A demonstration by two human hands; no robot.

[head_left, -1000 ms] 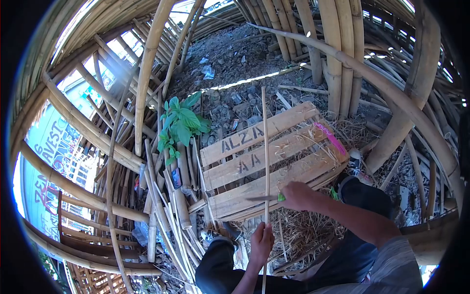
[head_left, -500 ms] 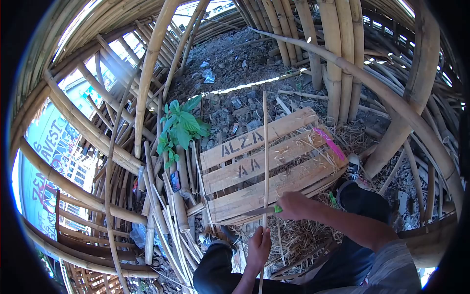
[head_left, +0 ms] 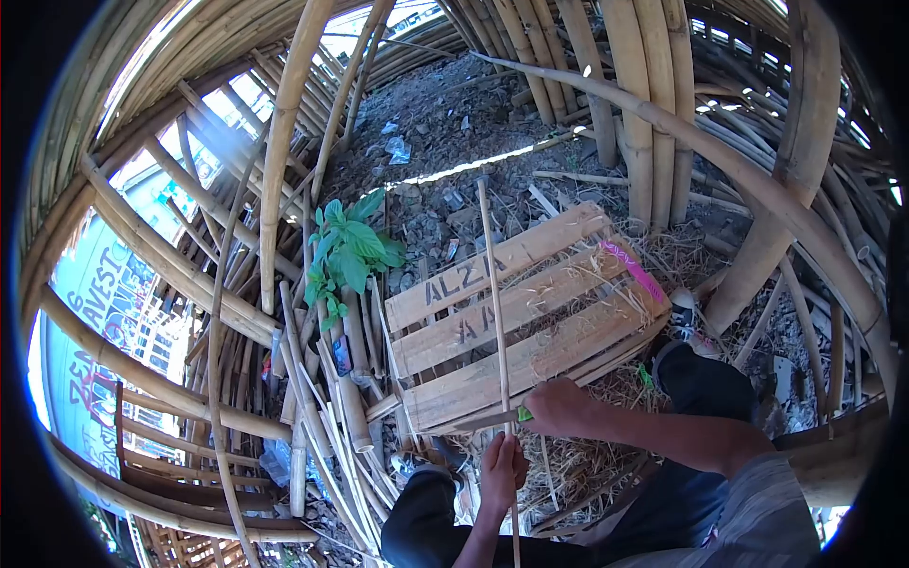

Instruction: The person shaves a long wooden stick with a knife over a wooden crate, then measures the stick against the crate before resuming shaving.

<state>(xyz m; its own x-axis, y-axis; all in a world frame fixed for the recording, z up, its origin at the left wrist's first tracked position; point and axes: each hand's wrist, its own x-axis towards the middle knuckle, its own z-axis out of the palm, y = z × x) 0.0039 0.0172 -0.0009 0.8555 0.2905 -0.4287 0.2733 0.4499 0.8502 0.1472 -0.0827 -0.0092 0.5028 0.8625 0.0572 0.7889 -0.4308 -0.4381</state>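
Observation:
A long thin bamboo strip (head_left: 494, 284) runs from my lap up across the wooden crate (head_left: 473, 317), its far end beyond the top slat. My left hand (head_left: 502, 471) is closed around the lower part of the strip. My right hand (head_left: 559, 409) grips the green handle of a knife (head_left: 488, 420). The blade points left and lies across the strip just above my left hand; whether it cuts into the strip cannot be made out. Dark stencilled letters and a pink mark show on the crate's slats.
Pale split bamboo strips (head_left: 327, 426) lie left of the crate, below a green leafy plant (head_left: 348, 244). Straw shavings (head_left: 597, 473) cover the ground between my legs. Thick bamboo poles (head_left: 653, 123) stand behind the crate, and a long slanting pole (head_left: 701, 142) crosses the right side.
The strip's far end has swung left, so it now leans. The knife and my right hand have moved slightly left and down along it. My left hand keeps its hold.

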